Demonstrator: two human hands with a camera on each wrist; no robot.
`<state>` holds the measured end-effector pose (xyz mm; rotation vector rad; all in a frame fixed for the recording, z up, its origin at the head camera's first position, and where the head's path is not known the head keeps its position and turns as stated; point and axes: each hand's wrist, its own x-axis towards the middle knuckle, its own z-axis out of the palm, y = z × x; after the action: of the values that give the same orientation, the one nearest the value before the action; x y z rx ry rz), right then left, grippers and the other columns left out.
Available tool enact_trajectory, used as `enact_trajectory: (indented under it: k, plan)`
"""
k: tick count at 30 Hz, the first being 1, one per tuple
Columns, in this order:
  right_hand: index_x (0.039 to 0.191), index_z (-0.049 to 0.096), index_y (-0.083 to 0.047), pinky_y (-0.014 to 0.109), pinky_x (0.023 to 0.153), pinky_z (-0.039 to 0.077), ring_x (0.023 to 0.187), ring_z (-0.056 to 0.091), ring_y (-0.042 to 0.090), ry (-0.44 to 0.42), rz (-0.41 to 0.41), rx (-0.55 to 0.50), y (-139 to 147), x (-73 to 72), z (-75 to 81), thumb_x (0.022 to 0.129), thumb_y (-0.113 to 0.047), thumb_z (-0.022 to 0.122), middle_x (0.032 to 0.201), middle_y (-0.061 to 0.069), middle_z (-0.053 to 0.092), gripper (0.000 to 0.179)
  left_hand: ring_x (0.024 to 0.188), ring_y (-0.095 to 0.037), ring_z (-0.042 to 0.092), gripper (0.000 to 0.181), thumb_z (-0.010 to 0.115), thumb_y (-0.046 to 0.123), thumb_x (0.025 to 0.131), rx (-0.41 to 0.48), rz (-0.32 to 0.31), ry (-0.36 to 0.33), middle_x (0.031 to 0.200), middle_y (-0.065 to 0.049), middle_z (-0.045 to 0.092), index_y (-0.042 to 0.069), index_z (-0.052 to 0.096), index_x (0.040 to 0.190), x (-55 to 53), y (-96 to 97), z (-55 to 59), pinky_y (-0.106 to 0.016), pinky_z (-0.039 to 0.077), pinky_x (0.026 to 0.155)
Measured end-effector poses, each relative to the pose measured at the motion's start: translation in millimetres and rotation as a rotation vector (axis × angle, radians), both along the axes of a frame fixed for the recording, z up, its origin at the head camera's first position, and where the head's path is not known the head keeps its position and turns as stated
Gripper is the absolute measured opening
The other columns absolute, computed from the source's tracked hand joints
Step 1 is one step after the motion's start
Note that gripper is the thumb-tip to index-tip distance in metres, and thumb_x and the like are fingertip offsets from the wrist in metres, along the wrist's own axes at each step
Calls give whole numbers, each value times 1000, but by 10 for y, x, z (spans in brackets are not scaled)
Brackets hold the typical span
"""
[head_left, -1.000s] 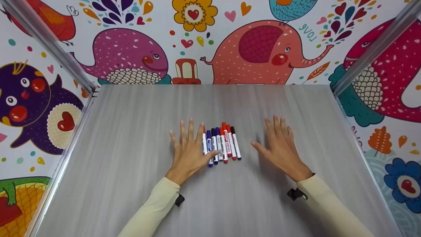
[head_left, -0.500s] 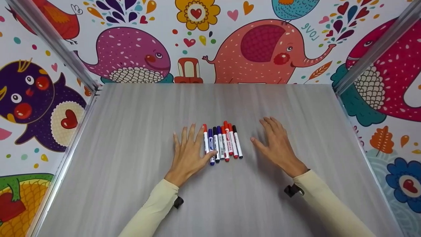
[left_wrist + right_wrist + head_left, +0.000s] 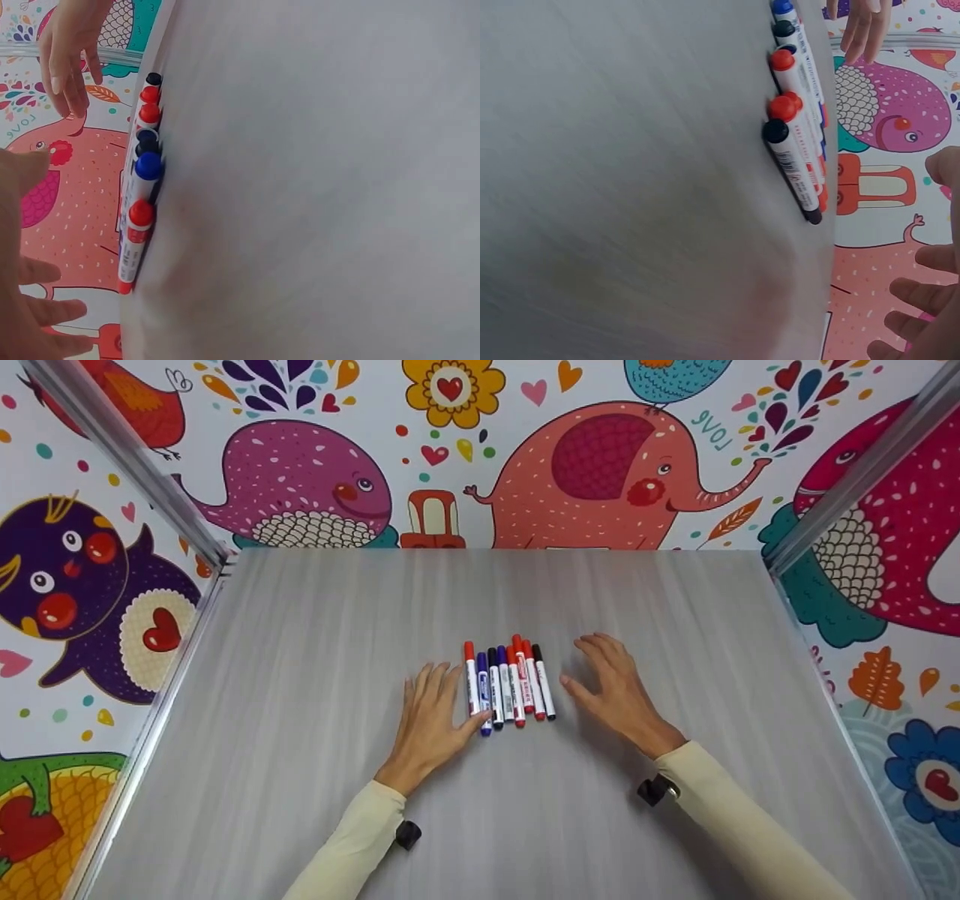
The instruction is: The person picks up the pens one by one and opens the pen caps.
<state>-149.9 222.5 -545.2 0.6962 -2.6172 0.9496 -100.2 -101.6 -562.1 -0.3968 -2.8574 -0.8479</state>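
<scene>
The left hand (image 3: 429, 729) holds nothing: its fingers point toward the far edge of the desk (image 3: 300, 645), and its thumb reaches over the near end of a blue marker (image 3: 484, 690) in the head view; whether it touches cannot be told. The right hand (image 3: 621, 690) is also free of any load, its fingers slightly bent, just beside the row of markers (image 3: 514, 690) but apart from it.

The row lies between the hands, about midway between the desk's left and right edges and well in from the far edge. A red-capped marker (image 3: 471, 682) ends it on the left, a black-capped marker (image 3: 544, 682) on the right; red, blue and black caps all face the far edge, unevenly lined up.

Pale sleeves (image 3: 750, 817) cover the arms, with a black device (image 3: 657, 790) at each wrist. Metal posts (image 3: 127, 465) rise at the desk's far corners, before walls (image 3: 442, 472) printed with cartoon animals.
</scene>
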Motion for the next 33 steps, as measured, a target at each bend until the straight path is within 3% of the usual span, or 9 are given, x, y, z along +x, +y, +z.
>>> enact_trajectory:
  k: [16, 24, 33]
  plan:
    - [147, 61, 4, 69, 117, 37, 143, 49, 46, -6, 93, 9, -141, -51, -166, 99, -25, 83, 150, 27, 58, 60, 154, -49, 40, 78, 83, 43, 98, 154, -16, 28, 159, -25, 54, -3, 55, 155, 71, 12, -205, -68, 26, 127]
    - [150, 61, 3, 67, 123, 32, 149, 44, 43, -85, 114, 4, -286, -67, -240, 101, -28, 82, 154, 25, 56, 62, 158, -45, 34, 73, 82, 34, 100, 294, -16, -28, 162, -21, 52, -3, 54, 157, 135, 27, -245, -64, 28, 128]
    - [151, 61, 1, 66, 125, 32, 152, 41, 43, -119, 123, -19, -470, -110, -258, 101, -31, 81, 156, 22, 56, 62, 159, -46, 34, 70, 83, 26, 100, 341, -14, -31, 161, -22, 52, -4, 54, 156, 150, 41, -283, -62, 29, 128]
